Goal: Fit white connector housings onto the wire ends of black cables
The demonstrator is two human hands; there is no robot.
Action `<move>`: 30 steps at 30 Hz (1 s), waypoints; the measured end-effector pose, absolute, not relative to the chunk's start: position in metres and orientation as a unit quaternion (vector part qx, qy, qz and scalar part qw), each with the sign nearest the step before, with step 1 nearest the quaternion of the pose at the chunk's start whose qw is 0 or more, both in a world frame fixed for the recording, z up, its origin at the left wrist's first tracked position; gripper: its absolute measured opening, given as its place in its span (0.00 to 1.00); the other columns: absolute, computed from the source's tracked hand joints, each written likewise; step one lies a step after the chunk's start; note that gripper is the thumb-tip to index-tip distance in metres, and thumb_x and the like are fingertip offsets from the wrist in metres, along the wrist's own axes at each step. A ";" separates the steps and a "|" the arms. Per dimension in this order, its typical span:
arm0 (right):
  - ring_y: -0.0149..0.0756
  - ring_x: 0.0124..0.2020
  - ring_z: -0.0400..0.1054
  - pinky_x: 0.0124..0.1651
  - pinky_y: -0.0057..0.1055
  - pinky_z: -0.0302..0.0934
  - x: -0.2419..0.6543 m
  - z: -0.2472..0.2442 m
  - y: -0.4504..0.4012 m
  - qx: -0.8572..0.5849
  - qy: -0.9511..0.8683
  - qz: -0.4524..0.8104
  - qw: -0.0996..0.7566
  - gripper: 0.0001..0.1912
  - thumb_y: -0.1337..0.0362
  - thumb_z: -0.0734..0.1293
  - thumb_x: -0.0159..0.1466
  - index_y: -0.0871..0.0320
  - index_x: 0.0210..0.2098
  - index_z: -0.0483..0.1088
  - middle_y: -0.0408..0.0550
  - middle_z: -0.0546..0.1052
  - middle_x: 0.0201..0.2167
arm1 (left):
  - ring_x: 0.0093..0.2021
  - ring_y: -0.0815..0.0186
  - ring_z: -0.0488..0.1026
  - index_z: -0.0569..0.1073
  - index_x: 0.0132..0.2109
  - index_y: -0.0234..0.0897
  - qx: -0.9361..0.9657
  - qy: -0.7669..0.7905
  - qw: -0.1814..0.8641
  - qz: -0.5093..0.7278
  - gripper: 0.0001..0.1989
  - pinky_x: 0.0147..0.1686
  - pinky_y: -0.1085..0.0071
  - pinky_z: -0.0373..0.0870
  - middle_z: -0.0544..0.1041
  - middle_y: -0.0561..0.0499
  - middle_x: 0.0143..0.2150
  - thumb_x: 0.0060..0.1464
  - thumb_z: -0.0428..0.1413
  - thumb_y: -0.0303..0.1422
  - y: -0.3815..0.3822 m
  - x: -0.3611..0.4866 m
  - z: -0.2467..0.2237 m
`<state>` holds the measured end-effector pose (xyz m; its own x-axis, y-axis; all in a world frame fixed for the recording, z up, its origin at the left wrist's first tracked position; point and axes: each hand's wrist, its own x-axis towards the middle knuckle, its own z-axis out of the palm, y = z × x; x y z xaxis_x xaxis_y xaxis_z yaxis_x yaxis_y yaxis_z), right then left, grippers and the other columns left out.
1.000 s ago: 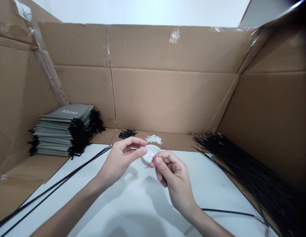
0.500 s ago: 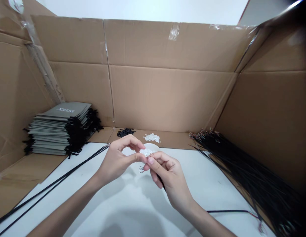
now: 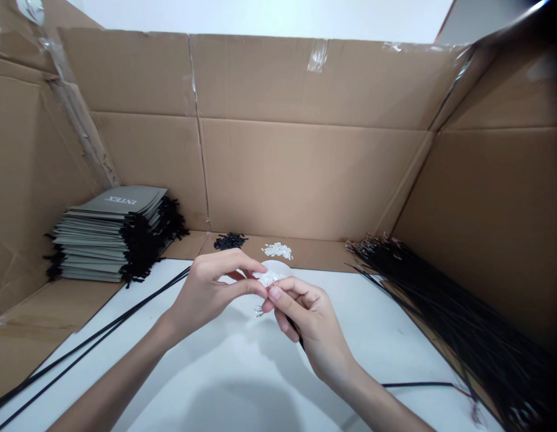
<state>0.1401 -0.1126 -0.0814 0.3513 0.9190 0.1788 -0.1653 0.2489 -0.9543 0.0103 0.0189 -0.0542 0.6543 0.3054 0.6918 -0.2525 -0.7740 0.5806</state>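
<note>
My right hand (image 3: 305, 315) grips a black cable (image 3: 301, 341) near its end, with the thumb over the forefinger. Several thin wire ends with small metal tips (image 3: 259, 311) stick out to the left below the fingertips. My left hand (image 3: 222, 279) pinches with thumb and forefinger right at the right thumb tip; whatever is between those fingers is too small to make out. Just behind the fingertips is a white dish (image 3: 278, 264) with small white pieces (image 3: 268, 277) in it, partly covered by both hands.
Small black pieces (image 3: 230, 241) and small white pieces (image 3: 278, 250) lie in piles at the back. At left, a stack of grey INTEX sheets (image 3: 93, 240) stands behind long black cables (image 3: 102, 329). A thick bundle of black cables (image 3: 453, 306) fills the right side. Cardboard walls (image 3: 314, 180) enclose the white table (image 3: 377, 336).
My left hand has shifted slightly left and its fingers have flattened a little. The right hand stays almost in place, holding the cable.
</note>
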 end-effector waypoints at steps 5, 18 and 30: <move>0.22 0.16 0.49 0.19 0.24 0.40 0.142 -0.081 -0.112 -0.466 -0.409 0.399 0.676 0.16 0.53 0.71 0.64 0.60 0.30 0.75 0.36 0.62 0.13 | 0.35 0.71 0.76 0.82 0.44 0.41 0.840 0.001 0.353 0.411 0.10 0.33 0.80 0.72 0.80 0.53 0.36 0.56 0.64 0.26 0.021 0.011 -0.055; 0.22 0.16 0.48 0.19 0.25 0.40 0.143 -0.080 -0.111 -0.473 -0.407 0.405 0.669 0.18 0.51 0.71 0.64 0.60 0.29 0.74 0.36 0.62 0.14 | 0.38 0.70 0.77 0.81 0.47 0.43 0.854 -0.017 0.344 0.390 0.11 0.37 0.78 0.72 0.80 0.51 0.40 0.60 0.60 0.24 0.023 0.011 -0.052; 0.23 0.16 0.48 0.20 0.27 0.39 0.141 -0.082 -0.110 -0.473 -0.408 0.413 0.662 0.17 0.52 0.71 0.64 0.60 0.29 0.74 0.37 0.62 0.14 | 0.40 0.67 0.77 0.79 0.44 0.40 0.881 0.018 0.347 0.322 0.06 0.36 0.76 0.73 0.80 0.51 0.40 0.63 0.58 0.29 0.019 0.004 -0.045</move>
<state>0.1414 -0.1104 -0.0823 0.3247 0.9338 0.1500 -0.1613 0.2109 -0.9641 0.0042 0.0192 -0.0453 0.7925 0.2545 0.5543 -0.1922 -0.7583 0.6229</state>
